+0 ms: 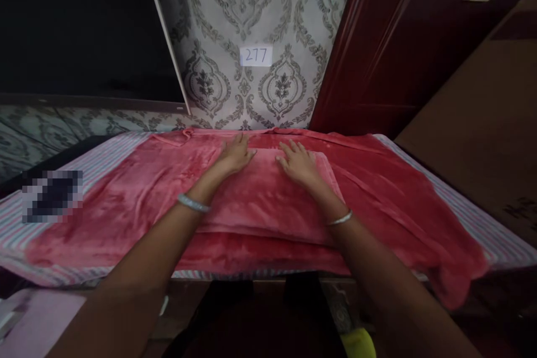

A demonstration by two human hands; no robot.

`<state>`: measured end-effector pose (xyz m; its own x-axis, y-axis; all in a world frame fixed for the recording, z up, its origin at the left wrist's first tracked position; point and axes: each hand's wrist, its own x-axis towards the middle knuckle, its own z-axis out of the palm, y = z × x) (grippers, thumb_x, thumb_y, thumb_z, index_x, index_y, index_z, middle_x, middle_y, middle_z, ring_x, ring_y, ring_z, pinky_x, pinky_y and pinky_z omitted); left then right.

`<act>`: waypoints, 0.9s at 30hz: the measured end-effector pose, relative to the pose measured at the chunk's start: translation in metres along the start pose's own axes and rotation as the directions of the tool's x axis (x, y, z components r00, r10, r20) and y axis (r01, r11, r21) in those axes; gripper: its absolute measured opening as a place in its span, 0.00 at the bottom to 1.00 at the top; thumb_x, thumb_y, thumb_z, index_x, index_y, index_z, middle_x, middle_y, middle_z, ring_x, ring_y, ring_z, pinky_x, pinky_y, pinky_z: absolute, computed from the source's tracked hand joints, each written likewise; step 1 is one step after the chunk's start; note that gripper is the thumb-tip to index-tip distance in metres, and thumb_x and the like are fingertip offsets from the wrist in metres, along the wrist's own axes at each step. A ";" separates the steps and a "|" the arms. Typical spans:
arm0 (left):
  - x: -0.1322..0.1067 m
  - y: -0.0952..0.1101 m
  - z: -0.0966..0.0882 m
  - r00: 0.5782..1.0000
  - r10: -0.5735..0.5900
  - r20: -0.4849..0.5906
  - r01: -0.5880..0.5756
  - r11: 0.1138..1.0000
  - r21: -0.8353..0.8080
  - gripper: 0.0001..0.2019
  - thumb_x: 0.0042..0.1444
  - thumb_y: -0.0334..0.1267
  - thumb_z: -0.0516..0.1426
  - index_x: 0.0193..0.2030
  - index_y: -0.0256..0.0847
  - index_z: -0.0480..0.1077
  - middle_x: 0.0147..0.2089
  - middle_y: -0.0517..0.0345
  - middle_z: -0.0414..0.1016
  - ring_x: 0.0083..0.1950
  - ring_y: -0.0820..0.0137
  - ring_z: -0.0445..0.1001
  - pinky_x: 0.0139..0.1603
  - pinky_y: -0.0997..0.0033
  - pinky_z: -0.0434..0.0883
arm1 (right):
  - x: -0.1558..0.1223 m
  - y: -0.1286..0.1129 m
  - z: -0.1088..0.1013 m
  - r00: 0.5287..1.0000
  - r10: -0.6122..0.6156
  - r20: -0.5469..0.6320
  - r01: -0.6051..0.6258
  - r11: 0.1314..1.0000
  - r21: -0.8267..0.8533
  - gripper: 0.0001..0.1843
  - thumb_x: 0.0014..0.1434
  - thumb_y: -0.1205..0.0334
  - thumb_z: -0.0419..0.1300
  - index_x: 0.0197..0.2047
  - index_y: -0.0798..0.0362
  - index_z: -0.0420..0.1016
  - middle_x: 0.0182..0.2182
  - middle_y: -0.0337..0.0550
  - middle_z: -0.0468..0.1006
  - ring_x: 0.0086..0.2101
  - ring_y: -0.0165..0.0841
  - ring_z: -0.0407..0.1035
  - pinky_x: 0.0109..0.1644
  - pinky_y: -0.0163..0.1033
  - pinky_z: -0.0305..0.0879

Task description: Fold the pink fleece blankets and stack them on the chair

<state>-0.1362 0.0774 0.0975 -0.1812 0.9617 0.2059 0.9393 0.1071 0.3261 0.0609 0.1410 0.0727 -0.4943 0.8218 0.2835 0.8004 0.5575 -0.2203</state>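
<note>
A folded pink plush cloth (264,196) lies in the middle of a larger red-pink plush blanket (390,196) spread over the table. My left hand (235,155) rests flat near the folded cloth's far left corner, fingers spread and pointing away from me. On its far right part lies my right hand (297,162), palm down with the fingers apart. Neither hand grips anything. Each wrist wears a bracelet. The blanket's right front corner hangs over the table's edge.
A striped sheet (104,154) covers the table under the blanket. A large television (84,28) stands at the back left. On the right is a big cardboard box (482,123) beside a dark red door (377,39). A paper marked 277 (255,56) is on the patterned wall.
</note>
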 end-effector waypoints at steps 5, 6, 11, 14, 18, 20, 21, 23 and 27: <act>0.027 -0.008 0.027 0.992 -0.125 0.023 0.119 0.977 0.179 0.33 0.70 0.48 0.48 0.77 0.34 0.52 0.79 0.35 0.49 0.80 0.48 0.46 0.77 0.35 0.42 | 0.027 0.024 0.025 0.990 0.140 -0.015 -0.140 0.989 -0.038 0.29 0.74 0.50 0.44 0.70 0.51 0.68 0.70 0.56 0.65 0.69 0.52 0.57 0.69 0.64 0.51; 0.025 -0.015 0.038 0.988 -0.149 0.032 0.140 0.971 0.192 0.33 0.70 0.48 0.47 0.77 0.35 0.54 0.79 0.35 0.50 0.80 0.48 0.47 0.76 0.34 0.43 | 0.027 0.031 0.034 0.990 0.138 -0.027 -0.140 0.989 -0.054 0.28 0.74 0.51 0.44 0.68 0.52 0.71 0.68 0.56 0.69 0.67 0.52 0.59 0.69 0.64 0.51; 0.017 -0.042 0.069 0.982 -0.189 0.031 0.180 0.967 0.178 0.32 0.71 0.51 0.44 0.76 0.37 0.56 0.78 0.37 0.53 0.80 0.51 0.49 0.76 0.36 0.46 | 0.021 0.056 0.068 0.992 0.100 -0.081 -0.107 0.990 -0.087 0.27 0.74 0.51 0.44 0.65 0.50 0.74 0.63 0.52 0.75 0.64 0.49 0.64 0.69 0.61 0.50; 0.020 -0.045 0.069 0.986 -0.167 0.021 0.162 0.975 0.155 0.31 0.71 0.50 0.44 0.74 0.37 0.58 0.77 0.36 0.56 0.79 0.50 0.52 0.75 0.35 0.47 | 0.023 0.059 0.071 0.991 0.104 -0.084 -0.111 0.991 -0.080 0.27 0.75 0.50 0.44 0.65 0.50 0.74 0.63 0.51 0.75 0.63 0.48 0.64 0.68 0.60 0.51; 0.023 -0.048 0.069 0.984 -0.175 -0.006 0.175 0.980 0.095 0.29 0.71 0.49 0.44 0.74 0.41 0.60 0.77 0.40 0.58 0.78 0.50 0.53 0.76 0.37 0.47 | 0.025 0.061 0.072 0.991 0.078 -0.105 -0.086 0.994 -0.067 0.28 0.75 0.49 0.42 0.64 0.49 0.74 0.62 0.51 0.76 0.62 0.48 0.65 0.68 0.60 0.52; 0.023 -0.051 0.070 0.976 -0.213 -0.036 0.215 0.974 0.078 0.30 0.70 0.48 0.45 0.74 0.39 0.59 0.78 0.38 0.55 0.79 0.51 0.51 0.76 0.40 0.48 | 0.025 0.063 0.073 0.991 0.085 -0.104 -0.091 0.994 -0.061 0.28 0.75 0.49 0.42 0.64 0.49 0.75 0.63 0.50 0.76 0.62 0.48 0.65 0.67 0.60 0.52; 0.022 -0.052 0.071 0.971 -0.234 -0.056 0.238 0.968 0.077 0.30 0.70 0.48 0.45 0.74 0.37 0.58 0.78 0.37 0.53 0.80 0.51 0.50 0.76 0.40 0.48 | 0.025 0.064 0.074 0.991 0.089 -0.103 -0.096 0.994 -0.057 0.28 0.75 0.49 0.42 0.65 0.49 0.74 0.63 0.50 0.76 0.62 0.48 0.65 0.67 0.60 0.52; 0.022 -0.053 0.072 0.961 -0.261 -0.089 0.269 0.959 0.090 0.31 0.70 0.48 0.45 0.74 0.35 0.58 0.79 0.35 0.51 0.80 0.50 0.47 0.76 0.38 0.48 | 0.025 0.065 0.075 0.991 0.087 -0.100 -0.092 0.994 -0.050 0.28 0.75 0.49 0.42 0.65 0.49 0.74 0.63 0.49 0.76 0.62 0.48 0.65 0.67 0.60 0.53; 0.021 -0.054 0.070 0.966 -0.251 -0.065 0.258 0.958 0.124 0.29 0.70 0.49 0.44 0.73 0.39 0.61 0.77 0.37 0.57 0.79 0.47 0.51 0.73 0.33 0.51 | 0.024 0.064 0.074 0.992 0.075 -0.100 -0.081 0.995 -0.056 0.27 0.75 0.51 0.42 0.64 0.50 0.75 0.63 0.51 0.76 0.62 0.47 0.66 0.67 0.59 0.52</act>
<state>-0.1703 0.1099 0.0197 -0.4300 0.8854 0.1767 0.8894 0.3818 0.2514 0.0753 0.2052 -0.0032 -0.3961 0.8455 0.3581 0.8555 0.4814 -0.1905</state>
